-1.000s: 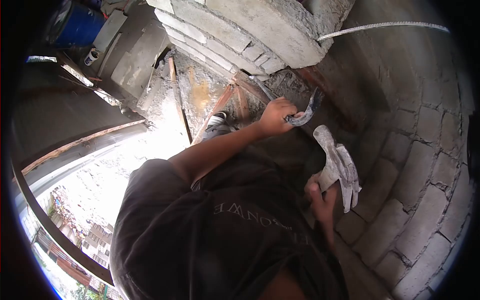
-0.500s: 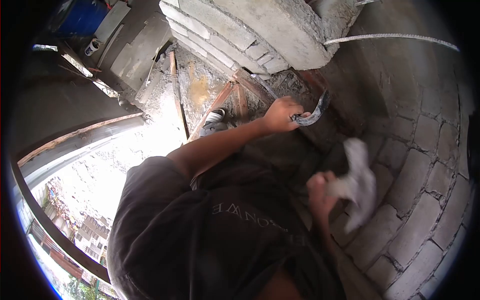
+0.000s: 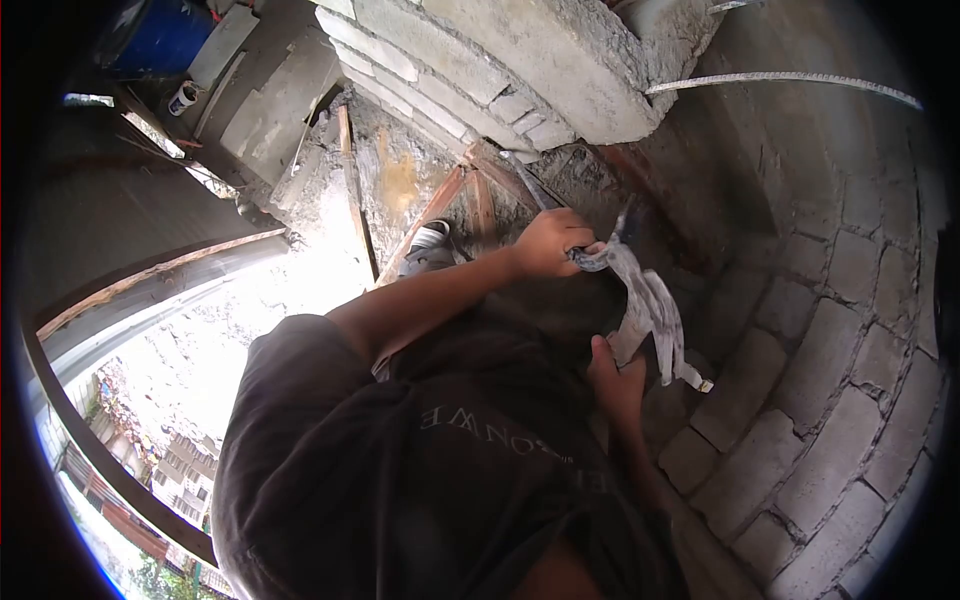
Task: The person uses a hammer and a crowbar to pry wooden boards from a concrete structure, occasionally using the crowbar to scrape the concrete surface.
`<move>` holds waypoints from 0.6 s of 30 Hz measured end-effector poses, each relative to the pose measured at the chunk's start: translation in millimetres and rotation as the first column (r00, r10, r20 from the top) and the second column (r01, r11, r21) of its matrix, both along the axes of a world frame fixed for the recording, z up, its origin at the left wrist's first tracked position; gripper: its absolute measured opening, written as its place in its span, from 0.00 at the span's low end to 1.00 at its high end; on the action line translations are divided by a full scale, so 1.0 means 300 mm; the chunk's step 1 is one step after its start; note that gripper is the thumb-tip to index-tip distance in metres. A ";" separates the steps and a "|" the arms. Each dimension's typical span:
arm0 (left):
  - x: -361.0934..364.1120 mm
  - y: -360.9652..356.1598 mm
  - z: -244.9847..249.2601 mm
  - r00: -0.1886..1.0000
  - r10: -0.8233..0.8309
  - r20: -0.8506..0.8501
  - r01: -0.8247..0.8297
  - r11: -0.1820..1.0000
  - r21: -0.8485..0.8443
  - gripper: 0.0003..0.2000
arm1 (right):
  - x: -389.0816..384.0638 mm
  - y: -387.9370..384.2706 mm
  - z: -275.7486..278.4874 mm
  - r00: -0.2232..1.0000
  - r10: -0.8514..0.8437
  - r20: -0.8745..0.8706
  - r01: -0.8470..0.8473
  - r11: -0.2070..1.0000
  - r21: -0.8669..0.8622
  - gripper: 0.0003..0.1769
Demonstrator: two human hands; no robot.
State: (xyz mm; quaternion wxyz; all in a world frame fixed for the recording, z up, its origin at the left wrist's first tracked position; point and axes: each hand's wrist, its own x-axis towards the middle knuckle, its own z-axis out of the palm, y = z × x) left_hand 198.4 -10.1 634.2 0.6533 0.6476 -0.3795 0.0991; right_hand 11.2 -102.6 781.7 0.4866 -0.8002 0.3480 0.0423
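My left hand (image 3: 550, 243) is closed round a dark pry bar (image 3: 538, 188), near its hooked end. The bar's shaft runs from the fist up towards the foot of the block wall. In my right hand (image 3: 615, 382) a dirty white work glove (image 3: 648, 305) is gripped at one end, its fingers hanging loose to the right. The glove's upper part lies across the hook of the bar, right beside my left fist, and hides much of the curve. Below my left forearm a shoe (image 3: 430, 245) shows on the ground.
A block wall with a rough concrete edge (image 3: 560, 70) stands ahead, and a rebar (image 3: 780, 77) sticks out from it. Another block wall (image 3: 830, 400) curves close along my right. Wooden strips (image 3: 435, 210) lie on the rubble floor. A blue drum (image 3: 165, 35) and a white bucket (image 3: 183, 98) stand far left.
My right hand has swung the glove leftwards and up against the hooked end of the bar. My left hand, still holding the bar, has moved slightly left.
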 end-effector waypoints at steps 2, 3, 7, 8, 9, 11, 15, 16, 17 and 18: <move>0.009 0.013 -0.004 1.000 0.012 0.004 -0.012 1.000 -0.023 0.14 | 0.021 -0.010 -0.012 0.997 -0.076 -0.034 0.076 0.997 0.004 0.12; 0.006 0.026 -0.006 1.000 -0.010 -0.005 0.010 1.000 -0.024 0.14 | 0.027 -0.024 0.031 0.995 -0.100 -0.025 0.102 0.990 0.095 0.10; -0.015 0.056 -0.007 0.997 -0.072 0.008 0.072 0.997 0.004 0.14 | 0.027 -0.052 0.160 0.967 -0.165 0.197 0.123 0.970 0.211 0.09; -0.014 0.057 -0.007 0.997 -0.070 0.009 0.070 0.998 0.005 0.14 | 0.031 -0.061 0.193 0.955 -0.137 0.263 0.077 0.971 0.228 0.10; -0.016 0.058 -0.010 0.997 -0.075 0.002 0.075 0.997 0.013 0.14 | 0.035 -0.064 0.222 0.939 -0.113 0.326 0.032 0.970 0.243 0.11; -0.028 0.059 -0.011 0.997 -0.081 -0.013 0.082 0.996 0.022 0.14 | 0.014 -0.065 0.245 0.909 -0.068 0.411 -0.024 0.976 0.216 0.12; -0.024 0.068 -0.004 0.996 -0.085 -0.005 0.085 0.996 0.025 0.14 | -0.095 -0.110 0.063 0.949 0.279 0.144 -0.277 0.960 -0.031 0.10; -0.024 0.068 -0.008 0.995 -0.095 0.001 0.095 0.995 0.033 0.14 | -0.130 -0.117 -0.028 0.854 0.480 -0.202 -0.520 0.760 -0.390 0.12; -0.025 0.072 -0.014 0.996 -0.094 0.006 0.094 0.995 0.030 0.14 | -0.023 0.007 0.005 0.968 0.217 -0.128 -0.226 0.972 -0.062 0.15; -0.026 0.082 -0.020 0.994 -0.105 0.005 0.104 0.994 0.038 0.14 | -0.012 0.049 0.018 0.982 0.183 -0.053 -0.187 0.978 -0.088 0.14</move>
